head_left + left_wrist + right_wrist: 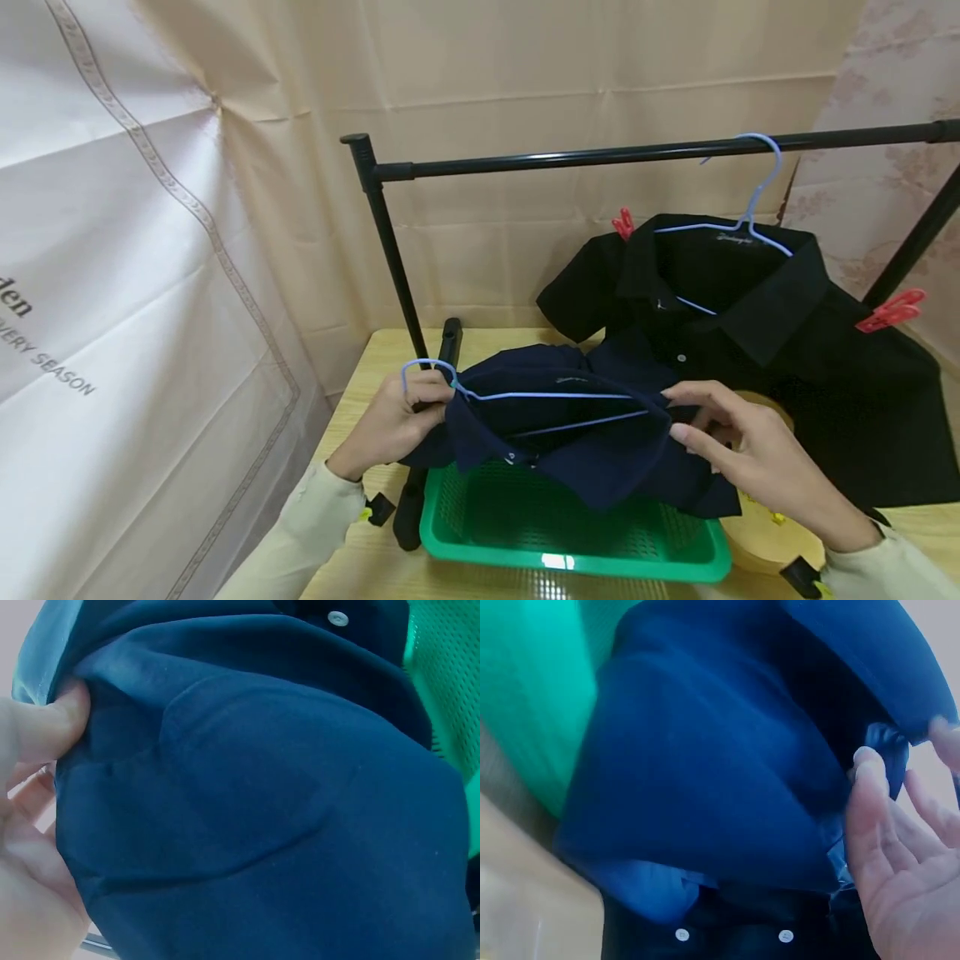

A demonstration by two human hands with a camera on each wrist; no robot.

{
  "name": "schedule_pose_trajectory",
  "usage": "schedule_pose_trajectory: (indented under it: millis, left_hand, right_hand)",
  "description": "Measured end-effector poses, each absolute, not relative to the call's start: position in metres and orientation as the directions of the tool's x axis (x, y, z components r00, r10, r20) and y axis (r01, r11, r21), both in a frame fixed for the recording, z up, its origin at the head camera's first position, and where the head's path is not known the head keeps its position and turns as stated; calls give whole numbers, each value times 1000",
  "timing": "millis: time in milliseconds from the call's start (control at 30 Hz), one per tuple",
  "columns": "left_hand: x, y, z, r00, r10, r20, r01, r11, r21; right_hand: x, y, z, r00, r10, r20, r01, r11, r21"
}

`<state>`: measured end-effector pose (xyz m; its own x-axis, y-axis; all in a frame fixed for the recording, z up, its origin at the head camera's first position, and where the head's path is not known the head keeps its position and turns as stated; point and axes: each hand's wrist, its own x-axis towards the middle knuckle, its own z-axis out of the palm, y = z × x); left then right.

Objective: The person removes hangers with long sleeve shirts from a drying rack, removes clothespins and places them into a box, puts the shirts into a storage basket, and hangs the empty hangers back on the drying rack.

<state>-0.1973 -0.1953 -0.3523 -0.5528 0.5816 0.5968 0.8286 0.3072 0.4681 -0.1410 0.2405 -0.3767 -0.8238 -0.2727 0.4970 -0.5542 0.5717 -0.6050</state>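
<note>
A navy short-sleeved shirt [600,467], with its collar spread, is held over a green basket. A blue hanger [551,395] lies inside its neck opening, its hook toward the left and its far end hidden in the cloth. My left hand [408,421] pinches the shirt at the left shoulder, just below the hook. In the left wrist view, the thumb presses the navy cloth [262,795]. My right hand [757,442] has its thumb and fingers around the collar's right edge. The right wrist view shows fabric between those fingertips, near the collar [885,660].
A black shirt [847,392] hangs at right on another blue hanger [765,179], with red clips [892,311] at its shoulders. The black rack rail [562,159] runs above. Below are the green basket [573,567], a round yellowish box [776,537] and the wooden table [360,417].
</note>
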Motion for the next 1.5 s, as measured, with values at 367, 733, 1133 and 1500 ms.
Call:
schedule_pose_trajectory:
  millis: [367,733,1133,1500]
  left_hand:
    - [-196,-187,-350,-486,641,594,864,250,437]
    - [-196,-187,-352,-497,610,617,857,233,460]
    - [-196,-182,-352,-593,474,651,802,268,534]
    - [-196,-177,-353,-594,461,659,793,202,574]
  right_hand:
    - [-150,237,-373,-676,-233,699,-639,657,-399]
    - [-159,235,-368,-915,-180,361,-397,564,-724]
    - [-162,225,-388,-938,-232,257,-344,551,-760]
    - [-160,207,-411,-909,-381,167,-369,555,-746]
